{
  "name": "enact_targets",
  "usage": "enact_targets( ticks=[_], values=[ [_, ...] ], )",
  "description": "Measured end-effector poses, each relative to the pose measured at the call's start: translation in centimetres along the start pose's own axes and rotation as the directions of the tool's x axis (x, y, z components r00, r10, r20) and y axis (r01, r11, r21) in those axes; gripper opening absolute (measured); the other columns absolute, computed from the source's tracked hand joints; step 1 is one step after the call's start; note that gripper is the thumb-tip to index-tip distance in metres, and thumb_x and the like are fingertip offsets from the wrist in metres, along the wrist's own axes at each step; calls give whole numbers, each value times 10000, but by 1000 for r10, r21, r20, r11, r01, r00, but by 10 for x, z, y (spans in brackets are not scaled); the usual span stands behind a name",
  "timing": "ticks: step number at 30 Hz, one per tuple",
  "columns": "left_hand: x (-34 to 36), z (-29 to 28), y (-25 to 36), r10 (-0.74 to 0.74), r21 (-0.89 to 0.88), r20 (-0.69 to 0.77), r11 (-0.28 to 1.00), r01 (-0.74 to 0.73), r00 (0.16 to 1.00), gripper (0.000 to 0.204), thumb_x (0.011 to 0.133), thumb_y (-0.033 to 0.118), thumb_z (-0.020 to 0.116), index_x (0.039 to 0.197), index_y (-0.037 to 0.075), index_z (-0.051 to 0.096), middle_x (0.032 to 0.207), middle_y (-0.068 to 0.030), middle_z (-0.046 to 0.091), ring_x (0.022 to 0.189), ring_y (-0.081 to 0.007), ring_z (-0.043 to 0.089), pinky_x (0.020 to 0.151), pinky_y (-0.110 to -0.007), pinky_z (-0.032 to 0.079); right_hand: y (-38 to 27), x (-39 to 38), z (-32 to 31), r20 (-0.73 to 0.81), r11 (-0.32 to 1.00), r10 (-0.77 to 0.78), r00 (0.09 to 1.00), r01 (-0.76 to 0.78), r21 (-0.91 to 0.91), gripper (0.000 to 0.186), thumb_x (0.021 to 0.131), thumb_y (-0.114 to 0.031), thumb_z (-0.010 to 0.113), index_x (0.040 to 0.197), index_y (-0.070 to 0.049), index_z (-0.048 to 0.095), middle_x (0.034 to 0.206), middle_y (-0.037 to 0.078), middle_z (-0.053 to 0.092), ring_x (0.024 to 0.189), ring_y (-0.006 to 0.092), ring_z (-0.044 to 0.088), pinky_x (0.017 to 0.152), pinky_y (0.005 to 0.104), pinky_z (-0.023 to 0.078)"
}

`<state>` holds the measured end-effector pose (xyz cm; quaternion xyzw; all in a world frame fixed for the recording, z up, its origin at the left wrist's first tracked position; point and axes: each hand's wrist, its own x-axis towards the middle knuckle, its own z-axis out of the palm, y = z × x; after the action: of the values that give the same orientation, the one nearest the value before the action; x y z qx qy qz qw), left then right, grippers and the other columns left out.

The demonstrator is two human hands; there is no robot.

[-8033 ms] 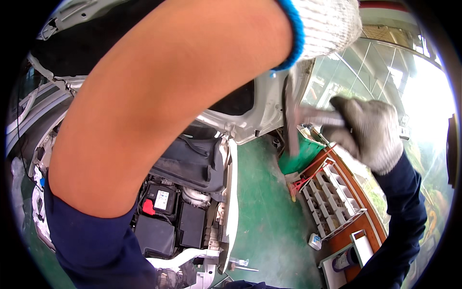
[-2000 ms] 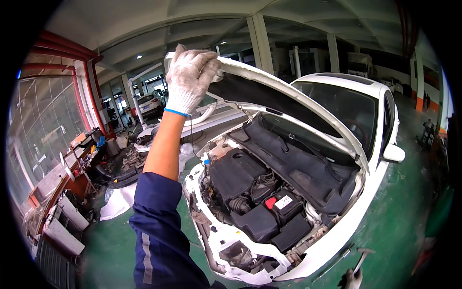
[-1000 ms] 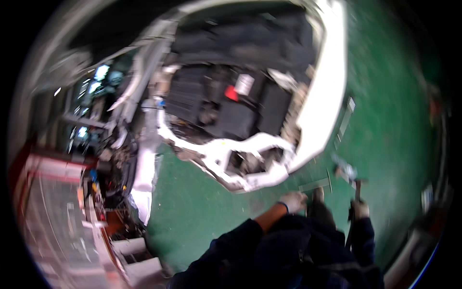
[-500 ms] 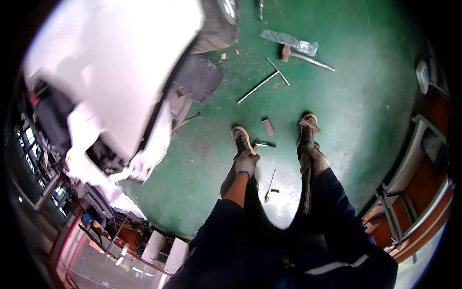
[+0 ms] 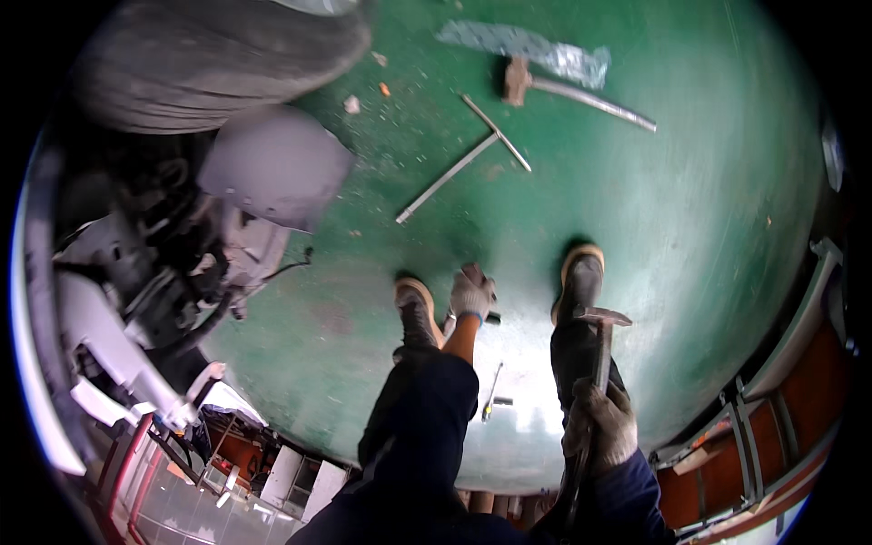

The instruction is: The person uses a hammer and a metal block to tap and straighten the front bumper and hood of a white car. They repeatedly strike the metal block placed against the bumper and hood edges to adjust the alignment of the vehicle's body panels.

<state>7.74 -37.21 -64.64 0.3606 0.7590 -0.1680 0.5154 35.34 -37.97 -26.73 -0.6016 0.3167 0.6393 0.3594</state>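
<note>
My gloved left hand (image 5: 473,294) is lowered to the floor between my shoes, fingers curled over a small brown block, which they almost wholly cover. Just beside that hand, the end of a black-handled tool (image 5: 493,318) shows; the hand hides the rest. In my gloved right hand (image 5: 603,427) is a hammer (image 5: 603,317), gripped by its long metal handle with the head pointing away from me, over my right leg. A screwdriver (image 5: 492,392) lies on the floor between my legs, with a short black piece (image 5: 503,401) against it.
Ahead on the green floor (image 5: 690,209) lie a T-handle wrench (image 5: 454,173), a sledgehammer (image 5: 581,98) and a crumpled clear plastic strip (image 5: 527,45). At left stands a partly stripped vehicle with a tyre (image 5: 227,64) and a hanging grey flap (image 5: 277,168). Metal-framed racks (image 5: 754,418) line the right.
My left hand has moved forward from my left leg down onto the block. The right hand has drawn back with the hammer. My view has shifted closer to the floor.
</note>
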Motion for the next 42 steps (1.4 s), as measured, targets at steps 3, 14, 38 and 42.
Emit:
enact_targets(
  ticks=[3,14,38,42],
  values=[
    [-85,-56,42,268,-285,342,943,-173,901,593,846,443,790,1154,-10,563,1087,-233,695,965,-359,717,864,-455,565,3,3,0,97,983,-100,990,113,-143,343,1000,-292,630,1067,39,572,634,72,564,428,188,532,386,296,454],
    [-675,-429,178,771,-513,34,559,-651,635,711,914,266,773,1464,-2,411,1183,-113,647,1124,-222,627,1059,-379,461,-84,-134,92,485,870,34,874,213,-445,202,939,-307,634,935,-105,636,684,63,605,514,178,534,457,337,453],
    [-871,-800,286,129,212,-959,-263,-941,-252,741,810,165,879,1411,60,458,1205,-225,675,1054,-328,708,883,-459,628,-289,-620,537,854,416,-262,-449,746,520,429,952,-313,753,1133,4,528,580,43,560,369,129,491,337,255,391],
    [-912,-828,300,-223,564,-825,-288,-774,-519,574,978,298,707,1401,15,442,1169,-257,682,1021,-336,726,833,-377,651,-307,-652,582,815,426,-209,-540,700,573,451,936,-338,772,1116,2,536,535,26,498,358,131,469,333,262,399]
  ],
)
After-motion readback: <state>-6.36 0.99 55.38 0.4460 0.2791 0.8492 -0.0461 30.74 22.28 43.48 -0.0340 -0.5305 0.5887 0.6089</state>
